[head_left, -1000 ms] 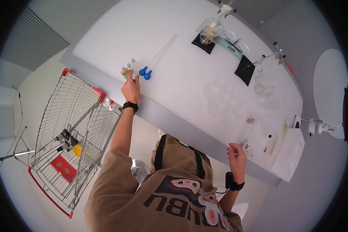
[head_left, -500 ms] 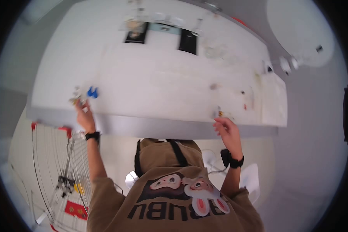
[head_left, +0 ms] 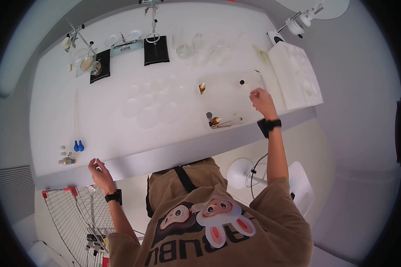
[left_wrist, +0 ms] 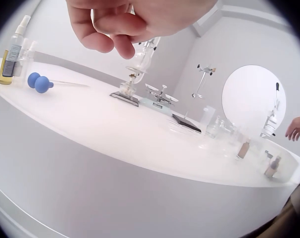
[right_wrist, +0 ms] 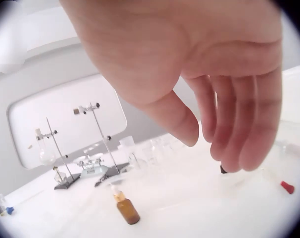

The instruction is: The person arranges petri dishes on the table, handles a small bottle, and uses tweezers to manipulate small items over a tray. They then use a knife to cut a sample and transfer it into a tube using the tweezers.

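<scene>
My left hand [head_left: 101, 175] hovers at the table's front edge, its fingers loosely bent and holding nothing. To its left stand several small bottles [head_left: 68, 159]; in the left wrist view one is a spray bottle [left_wrist: 11, 59] with yellow liquid. Two blue rubber bulbs [head_left: 79, 146] on long glass tubes lie beside them. My right hand [head_left: 263, 104] reaches over the right part of the table with nothing held. Its fingers hang down near a small black object [head_left: 242, 82]. A red bulb [right_wrist: 287, 187] and a brown dropper bottle [right_wrist: 127, 210] appear below it. Another brown bottle [head_left: 214, 121] lies nearer the front.
Clear round dishes [head_left: 148, 118] cover mid-table. Behind are two black-based stands [head_left: 157, 51], a pale-blue balance [head_left: 127, 47] and a round flask [head_left: 183, 51]. A white block [head_left: 294, 75] sits far right. A wire shopping cart [head_left: 71, 213] stands at front left.
My left hand has drawn back from the small bottles to the table edge. My right hand has moved from the front edge forward over the table. The head view has turned.
</scene>
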### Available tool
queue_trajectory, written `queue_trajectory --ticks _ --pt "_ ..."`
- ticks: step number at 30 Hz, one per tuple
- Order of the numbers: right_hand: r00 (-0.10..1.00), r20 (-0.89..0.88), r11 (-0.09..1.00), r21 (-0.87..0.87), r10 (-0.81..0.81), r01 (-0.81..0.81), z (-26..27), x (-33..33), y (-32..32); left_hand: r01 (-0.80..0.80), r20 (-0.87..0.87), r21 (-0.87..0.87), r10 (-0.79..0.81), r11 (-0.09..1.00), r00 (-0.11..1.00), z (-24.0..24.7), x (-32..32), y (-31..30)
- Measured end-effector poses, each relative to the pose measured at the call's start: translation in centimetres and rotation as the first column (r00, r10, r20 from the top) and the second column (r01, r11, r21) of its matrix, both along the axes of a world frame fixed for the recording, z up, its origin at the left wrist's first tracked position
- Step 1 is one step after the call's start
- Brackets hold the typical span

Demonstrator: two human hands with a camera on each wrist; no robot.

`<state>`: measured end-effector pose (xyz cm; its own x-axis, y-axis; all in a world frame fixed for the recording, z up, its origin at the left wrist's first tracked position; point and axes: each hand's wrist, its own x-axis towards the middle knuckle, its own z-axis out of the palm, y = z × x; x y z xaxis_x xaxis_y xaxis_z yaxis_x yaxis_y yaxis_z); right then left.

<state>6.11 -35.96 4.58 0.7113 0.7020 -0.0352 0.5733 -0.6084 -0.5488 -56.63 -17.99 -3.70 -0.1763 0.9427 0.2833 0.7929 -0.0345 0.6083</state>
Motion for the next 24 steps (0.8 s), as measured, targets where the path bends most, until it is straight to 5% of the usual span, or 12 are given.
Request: queue_trajectory --ticks 4,6,10,14,18,20,24 --pt "0.999 0.038 0.993 -0.116 0.003 0.001 -4.9 5.6 3.7 0.0 -0.009 -0.045 -0.001 0.999 1.0 1.5 4.1 -2.8" --pt "0.968 0.232 0.991 -0.111 0.1 -0.076 -7.9 7.5 5.2 0.013 0.0 -0.043 -0.013 0.999 1.0 1.6 4.9 -4.6" --pt "0.984 0.119 0.97 -0.22 0.129 -0.101 -9.0 8.0 6.7 -0.015 0.008 -0.014 0.015 1.0 1.0 1.5 5.6 -6.9" --pt "0.971 0.153 0.978 -0.131 0.182 -0.162 -9.9 8.4 6.8 -0.052 -0.016 -0.097 0.051 0.994 0.999 1.3 5.7 -8.8" --pt "0.972 0.169 0.987 -0.04 0.161 -0.156 -6.5 7.0 5.8 -0.053 -0.019 -0.184 0.05 0.982 0.999 2.6 6.6 -9.5" --pt "0.996 -0.044 0.997 0.017 0.074 -0.073 -1.9 4.6 5.5 -0.067 0.023 -0.166 0.072 0.984 0.997 0.9 5.9 -9.5" --pt "0.96 -0.091 0.944 0.226 0.266 -0.24 5.6 -1.4 6.4 -0.131 -0.039 -0.16 0.126 0.978 0.991 -1.9 3.4 -7.9"
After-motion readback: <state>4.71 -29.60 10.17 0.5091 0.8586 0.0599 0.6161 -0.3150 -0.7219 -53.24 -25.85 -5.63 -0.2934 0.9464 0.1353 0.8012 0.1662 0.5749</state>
